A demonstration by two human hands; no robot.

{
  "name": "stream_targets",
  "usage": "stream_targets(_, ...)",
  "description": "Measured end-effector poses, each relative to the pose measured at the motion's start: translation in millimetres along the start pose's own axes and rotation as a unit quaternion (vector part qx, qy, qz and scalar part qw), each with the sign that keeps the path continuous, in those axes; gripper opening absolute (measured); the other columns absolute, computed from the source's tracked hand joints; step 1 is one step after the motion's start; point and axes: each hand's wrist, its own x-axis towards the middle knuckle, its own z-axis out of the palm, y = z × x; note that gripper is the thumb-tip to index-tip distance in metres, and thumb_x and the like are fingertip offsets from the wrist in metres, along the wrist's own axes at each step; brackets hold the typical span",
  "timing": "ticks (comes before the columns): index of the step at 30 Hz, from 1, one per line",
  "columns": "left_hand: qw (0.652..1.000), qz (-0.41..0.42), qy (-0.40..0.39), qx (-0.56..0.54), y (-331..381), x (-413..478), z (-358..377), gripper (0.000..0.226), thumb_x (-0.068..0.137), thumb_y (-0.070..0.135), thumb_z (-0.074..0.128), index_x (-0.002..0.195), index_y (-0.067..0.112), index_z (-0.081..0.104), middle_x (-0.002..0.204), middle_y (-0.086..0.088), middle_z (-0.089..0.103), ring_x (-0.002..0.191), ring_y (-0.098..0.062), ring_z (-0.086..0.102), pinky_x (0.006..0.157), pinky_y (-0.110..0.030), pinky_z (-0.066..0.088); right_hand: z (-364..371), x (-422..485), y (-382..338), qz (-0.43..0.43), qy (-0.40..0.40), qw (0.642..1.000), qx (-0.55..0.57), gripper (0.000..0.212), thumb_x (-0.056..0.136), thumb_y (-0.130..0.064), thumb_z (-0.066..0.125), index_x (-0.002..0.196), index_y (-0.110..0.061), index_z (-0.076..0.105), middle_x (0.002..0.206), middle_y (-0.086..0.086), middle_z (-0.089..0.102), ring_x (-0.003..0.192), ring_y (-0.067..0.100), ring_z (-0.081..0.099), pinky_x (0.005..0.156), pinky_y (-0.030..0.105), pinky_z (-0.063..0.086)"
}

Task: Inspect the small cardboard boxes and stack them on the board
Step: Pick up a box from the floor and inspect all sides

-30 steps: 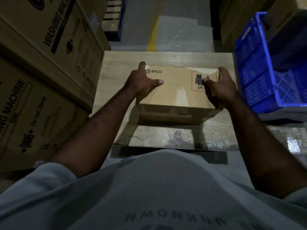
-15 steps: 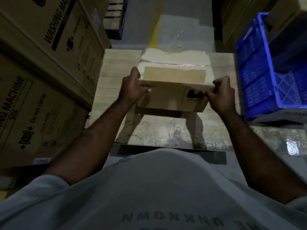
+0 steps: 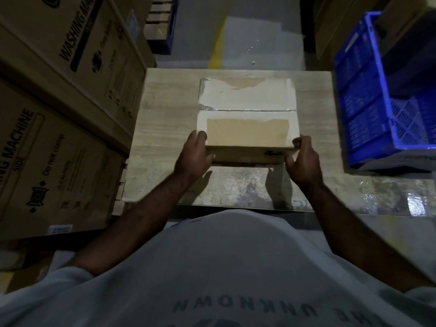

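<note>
- Fingers [image 3: 200, 138] of the left hand [image 3: 194, 156] and right hand [image 3: 302, 161] curl round the box [image 3: 247, 131] at its near corners.
- The box is over the middle of the board [image 3: 165, 114] (whether it touches is unclear).
- It is probably light and stiff. The glossy tape [image 3: 247, 100] looks slippery, so the bare corners are the better hold.

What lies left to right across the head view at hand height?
Large brown washing-machine cartons → left hand → small taped brown cardboard box → right hand → blue plastic lattice crate.
</note>
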Motion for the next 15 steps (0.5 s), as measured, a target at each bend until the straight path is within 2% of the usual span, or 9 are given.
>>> stream_targets(1, 0.999, 0.012, -0.001, 0.041, 2, -1, 2, 0.058, 0.084, 0.023, 0.079, 0.129, 0.005, 0.047, 0.141, -0.022, 0.043, 0.128, -0.041, 0.047, 0.092, -0.036, 0.045, 3, -3, -2, -0.022, 0.0, 1.0, -0.013, 0.055, 0.093, -0.003, 0.066, 0.143, -0.002, 0.044, 0.137, 0.021, 0.061, 0.124, 0.038, 0.062, 0.094, 0.037, 0.052)
stream_targets(2, 0.997, 0.02, -0.007, 0.078, 5, -2, 4, 0.07, 0.087, 0.027, 0.077, 0.142, 0.005, 0.041, 0.158, -0.027, 0.027, 0.145, -0.045, 0.032, 0.109, -0.042, 0.04, 7, -5, -4, -0.052, -0.003, 0.998, -0.033, 0.065, 0.091, 0.0, 0.066, 0.149, -0.001, 0.04, 0.149, 0.022, 0.052, 0.135, 0.038, 0.054, 0.105, 0.042, 0.049)
stream_targets(3, 0.994, 0.027, -0.021, 0.108, 8, -3, 4, 0.08, 0.09, 0.031, 0.074, 0.153, 0.006, 0.032, 0.166, -0.027, 0.01, 0.154, -0.044, 0.014, 0.12, -0.046, 0.027, 9, -7, -5, -0.085, -0.009, 0.994, -0.062, 0.072, 0.088, 0.002, 0.067, 0.153, 0.0, 0.036, 0.157, 0.025, 0.043, 0.145, 0.041, 0.044, 0.115, 0.048, 0.043)
stream_targets(4, 0.99, 0.035, -0.038, 0.132, 11, -2, 4, 0.088, 0.092, 0.034, 0.071, 0.159, 0.006, 0.022, 0.168, -0.026, -0.002, 0.156, -0.042, 0.002, 0.125, -0.047, 0.017, 11, -7, -7, -0.111, -0.023, 0.989, -0.098, 0.076, 0.085, 0.002, 0.068, 0.154, 0.0, 0.035, 0.161, 0.027, 0.034, 0.15, 0.043, 0.034, 0.122, 0.052, 0.034)
stream_targets(6, 0.982, 0.05, -0.065, 0.172, 16, 1, 3, 0.097, 0.094, 0.04, 0.068, 0.163, 0.007, 0.009, 0.168, -0.024, -0.011, 0.157, -0.04, -0.008, 0.127, -0.047, 0.006, 13, -2, -12, -0.134, -0.058, 0.975, -0.168, 0.083, 0.085, -0.006, 0.071, 0.158, -0.002, 0.032, 0.165, 0.028, 0.026, 0.155, 0.044, 0.022, 0.126, 0.053, 0.021)
stream_targets(8, 0.975, 0.05, -0.081, 0.201, 18, 9, 4, 0.104, 0.093, 0.047, 0.068, 0.163, 0.008, 0.002, 0.168, -0.024, -0.013, 0.156, -0.039, -0.009, 0.127, -0.047, 0.004, 14, 5, -16, -0.138, -0.077, 0.964, -0.212, 0.088, 0.087, -0.015, 0.072, 0.161, -0.002, 0.026, 0.167, 0.028, 0.021, 0.157, 0.044, 0.015, 0.126, 0.054, 0.016)
stream_targets(15, 0.96, 0.055, -0.103, 0.256, 12, 35, 0, 0.127, 0.082, 0.068, 0.07, 0.162, 0.005, -0.007, 0.166, -0.028, -0.015, 0.155, -0.043, -0.011, 0.127, -0.05, 0.002, 7, 43, -28, -0.155, -0.142, 0.929, -0.305, 0.112, 0.088, -0.048, 0.076, 0.163, 0.001, 0.01, 0.168, 0.033, 0.004, 0.158, 0.047, 0.002, 0.127, 0.057, 0.011)
